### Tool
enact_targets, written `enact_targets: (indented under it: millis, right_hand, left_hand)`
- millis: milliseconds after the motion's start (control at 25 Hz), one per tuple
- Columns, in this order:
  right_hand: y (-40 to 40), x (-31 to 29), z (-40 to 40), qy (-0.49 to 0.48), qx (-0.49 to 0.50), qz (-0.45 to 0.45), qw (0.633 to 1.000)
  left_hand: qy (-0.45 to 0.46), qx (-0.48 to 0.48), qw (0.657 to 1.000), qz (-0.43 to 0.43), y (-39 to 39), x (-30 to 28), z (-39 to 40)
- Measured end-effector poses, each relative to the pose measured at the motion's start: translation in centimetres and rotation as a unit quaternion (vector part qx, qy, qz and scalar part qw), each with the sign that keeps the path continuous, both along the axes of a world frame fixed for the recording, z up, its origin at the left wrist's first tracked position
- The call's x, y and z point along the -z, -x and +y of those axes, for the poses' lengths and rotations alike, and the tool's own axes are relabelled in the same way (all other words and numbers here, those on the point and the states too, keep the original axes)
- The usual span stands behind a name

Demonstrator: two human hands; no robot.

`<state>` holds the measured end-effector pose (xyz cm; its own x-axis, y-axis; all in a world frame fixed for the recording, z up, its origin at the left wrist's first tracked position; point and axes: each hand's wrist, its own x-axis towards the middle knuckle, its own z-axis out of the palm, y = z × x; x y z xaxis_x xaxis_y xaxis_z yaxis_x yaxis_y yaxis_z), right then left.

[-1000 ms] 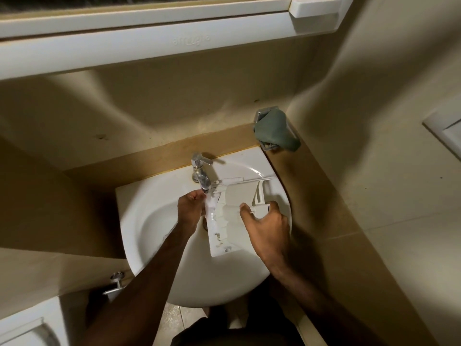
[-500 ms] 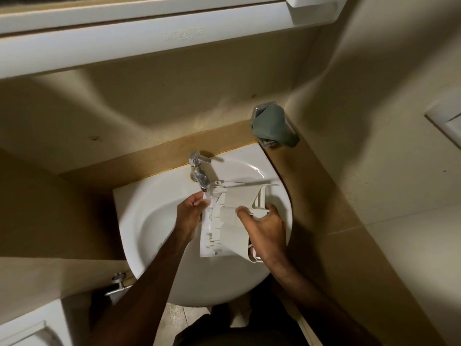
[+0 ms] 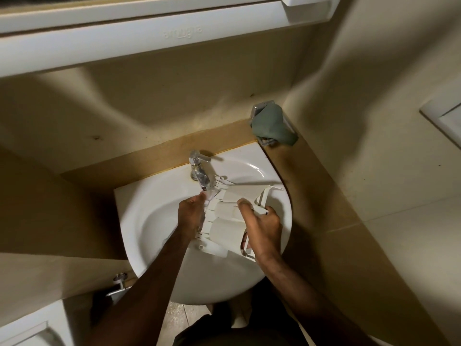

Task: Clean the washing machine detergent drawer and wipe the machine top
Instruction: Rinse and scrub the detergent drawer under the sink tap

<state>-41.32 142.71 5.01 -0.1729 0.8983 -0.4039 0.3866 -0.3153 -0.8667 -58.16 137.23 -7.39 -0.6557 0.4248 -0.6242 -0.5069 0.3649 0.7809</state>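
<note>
While water runs from tap (image 3: 199, 172), detergent drawer (image 3: 228, 221) held over basin of sink (image 3: 154, 196), tilted, far end up under spout, near end dropping toward the body. Probably angled so rinse water runs along the compartments and drains into the basin rather than pooling.

Right hand (image 3: 260, 229): grasping drawer by its right edge, fingers curled around the open frame part, forefinger laid across the top face. Taking the weight, by the look of it. Left hand (image 3: 190, 214): at the opposite, left edge, just below the stream; fingers bent against the ribbed side. Pinching the edge or only pressing and rubbing it: cannot tell, fingertips hidden behind the plastic and the water.

Drawer itself: white to cream plastic, long, with rounded compartment humps showing, so likely turned underside or back face upward. Row of short ribs or tabs along the side by left hand. Open cut-out frame on the side inside right hand. No heavy residue discernible from this angle; light too dim to judge film or scale.

Beyond right hand, in the corner where the walls meet: grey-green cloth (image 3: 273, 129) draped on a metal holder, well apart from the drawer, untouched. Plausibly kept for wiping the machine top. Washing machine not in view.
</note>
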Motion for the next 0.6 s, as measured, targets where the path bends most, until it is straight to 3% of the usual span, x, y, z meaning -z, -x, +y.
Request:
enact_targets:
  millis: [120, 280, 360, 520, 600]
  right_hand:
    - [-0.1, 0.2, -0.1, 0.006, 0.016, 0.011, 1.000]
    - [-0.4, 0.8, 0.5, 0.026, 0.075, 0.025, 0.997]
    - [-0.3, 1.1, 0.2, 0.033, 0.081, 0.035, 0.996]
    - [0.1, 1.5, -0.1, 0.053, 0.120, 0.062, 0.989]
    - [0.3, 1.6, -0.1, 0.057, 0.120, 0.069, 0.989]
  left_hand:
    - [0.044, 0.047, 0.998, 0.007, 0.1, -0.8, -0.3]
    - [-0.067, 0.120, 0.987, -0.083, 1.1, -0.1, -2.4]
    - [-0.037, 0.150, 0.988, 0.012, 1.1, 0.2, -2.5]
    - [0.042, 0.085, 0.982, 0.161, 0.9, 0.3, -0.9]
    - [0.053, 0.065, 0.984, 0.155, 0.9, 0.1, -0.4]
